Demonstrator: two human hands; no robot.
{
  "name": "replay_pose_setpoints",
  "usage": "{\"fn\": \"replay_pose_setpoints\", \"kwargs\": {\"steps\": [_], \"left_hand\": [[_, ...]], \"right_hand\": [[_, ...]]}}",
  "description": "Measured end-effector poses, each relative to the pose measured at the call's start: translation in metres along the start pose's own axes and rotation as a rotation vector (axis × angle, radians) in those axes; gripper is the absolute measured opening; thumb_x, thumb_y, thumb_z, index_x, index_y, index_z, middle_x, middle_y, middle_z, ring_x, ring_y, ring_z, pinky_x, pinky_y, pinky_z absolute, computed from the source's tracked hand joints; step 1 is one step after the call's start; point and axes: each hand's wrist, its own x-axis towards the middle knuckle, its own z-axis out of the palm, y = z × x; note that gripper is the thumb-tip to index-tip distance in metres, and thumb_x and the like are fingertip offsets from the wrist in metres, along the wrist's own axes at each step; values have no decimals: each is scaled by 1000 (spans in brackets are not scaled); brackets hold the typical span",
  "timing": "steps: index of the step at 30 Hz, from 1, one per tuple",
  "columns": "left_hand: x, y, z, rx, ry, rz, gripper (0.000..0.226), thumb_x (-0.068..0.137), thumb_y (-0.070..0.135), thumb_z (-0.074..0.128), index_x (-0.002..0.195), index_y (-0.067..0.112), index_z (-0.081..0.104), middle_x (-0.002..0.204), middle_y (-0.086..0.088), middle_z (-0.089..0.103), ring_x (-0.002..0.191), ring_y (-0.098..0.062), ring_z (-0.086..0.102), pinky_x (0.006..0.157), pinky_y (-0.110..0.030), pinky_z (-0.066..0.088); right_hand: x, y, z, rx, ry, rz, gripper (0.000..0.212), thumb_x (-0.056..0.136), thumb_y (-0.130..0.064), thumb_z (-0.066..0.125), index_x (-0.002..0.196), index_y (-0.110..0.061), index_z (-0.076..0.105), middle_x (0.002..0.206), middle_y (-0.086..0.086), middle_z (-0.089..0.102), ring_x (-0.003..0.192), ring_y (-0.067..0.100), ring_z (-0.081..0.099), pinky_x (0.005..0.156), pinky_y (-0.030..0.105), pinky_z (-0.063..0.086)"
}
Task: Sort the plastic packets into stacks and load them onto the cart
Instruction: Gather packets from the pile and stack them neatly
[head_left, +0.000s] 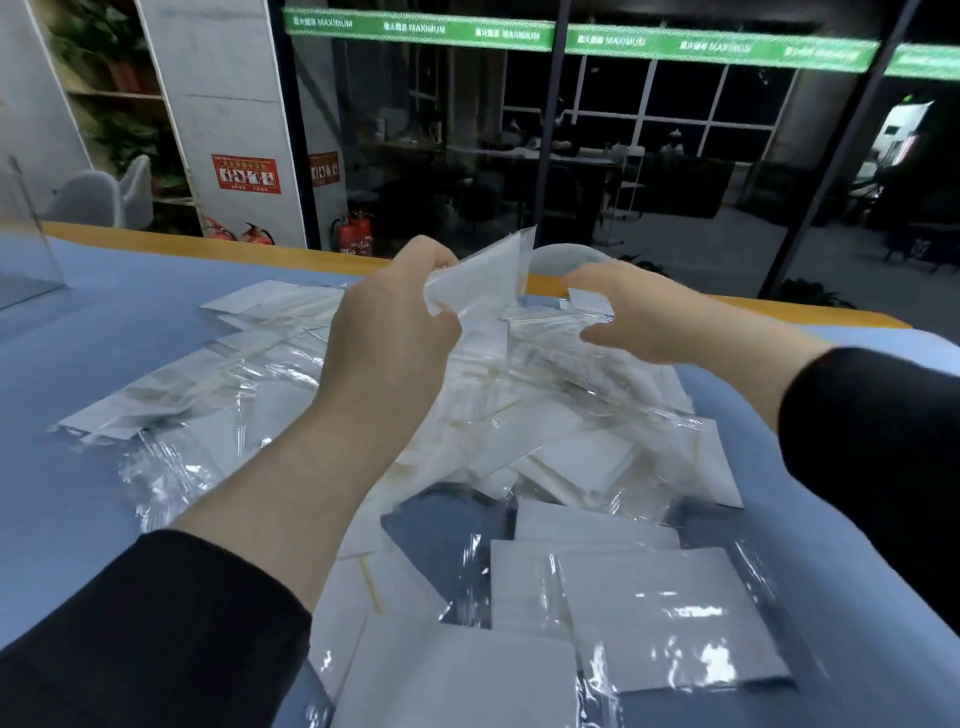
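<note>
Clear plastic packets (519, 452) with white inserts lie in a loose heap across the blue table (62, 467), spreading from the far left edge of the pile to right under my chin, where the nearest ones run off the bottom of the view. They overlap so much, and glare so strongly, that I cannot tell one packet's edge from the next in the middle of the heap, nor read the faint print on the near one.

My left hand (387, 322) is raised over the far side of the pile with its fingers curled round a small bunch of packets (485, 275), held tilted with a corner pointing up. How many are in that bunch I cannot tell; my own knuckles hide its lower end.

My right hand (623, 312) reaches in just beside it, fingers bent, with a white packet corner showing at the fingertips. Whether it pinches that packet or only touches it is hidden by the back of the hand. Both hands are close together but not touching.

Black sleeves (156, 623) cover both forearms partway. Beyond the table's orange edge (208, 247) stand red fire extinguishers (356, 234), and a dark glass wall (623, 156) behind shows only dim shapes.
</note>
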Motion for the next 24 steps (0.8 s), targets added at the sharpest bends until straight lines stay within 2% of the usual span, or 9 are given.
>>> {"fn": "replay_pose_setpoints", "kwargs": {"steps": [2,5,9,12,14,15,19,22,24], "left_hand": [[2,-4,1,9,8,12,31,94,7,59,114,32,58,80,2,61,65,-21,58,55,-48,54],[6,-11,1,32,23,27,31,96,8,58,116,31,57,80,4,60,66,-15,56,55,-43,52],[12,-18,-1,31,53,15,31,95,9,57,115,32,56,84,5,61,69,-15,57,55,-42,53],[12,-20,1,33,58,-1,30,96,10,58,114,35,56,85,8,60,71,-13,56,55,-41,53],[12,-20,3,29,50,0,30,96,11,58,113,35,56,84,8,60,70,-11,55,56,-42,53],[11,-20,3,26,48,-2,29,96,11,58,112,35,56,83,9,59,70,-10,56,56,-43,53],[10,-20,5,13,49,-16,30,95,11,59,110,37,57,84,10,61,70,-7,56,57,-43,54],[9,-19,6,-3,54,-39,32,94,12,61,110,39,56,86,12,61,73,-6,56,59,-40,53],[10,-17,5,-25,57,-54,33,93,13,62,109,40,54,83,12,61,70,-7,57,57,-40,53]], "right_hand": [[25,2,-2,-37,-116,-22,71,94,-32,69,153,-38,30,157,-8,32,124,22,50,102,36,40],[60,2,-6,-45,-197,-68,84,88,-39,76,156,-39,26,158,-14,31,142,20,37,112,34,31],[101,12,4,-52,-398,-45,101,74,-61,79,153,-54,17,159,-21,29,146,18,32,120,45,27],[116,21,24,76,-508,2,108,66,-71,77,153,-54,14,158,-24,31,148,13,30,123,44,21],[118,27,32,103,-468,-7,108,61,-79,72,152,-55,19,153,-25,37,144,8,34,122,42,24],[118,29,34,96,-425,-16,98,67,-77,70,150,-53,25,148,-25,42,139,7,39,121,39,27],[106,32,41,20,-203,-73,34,95,-40,57,128,-43,54,122,-16,60,113,14,58,103,34,44],[94,29,45,-20,-43,-141,23,101,-26,47,110,-40,63,99,-16,62,96,18,58,83,30,41],[85,29,42,-35,22,-148,32,102,-24,46,80,-45,54,77,-16,53,77,18,52,67,31,37]]}}
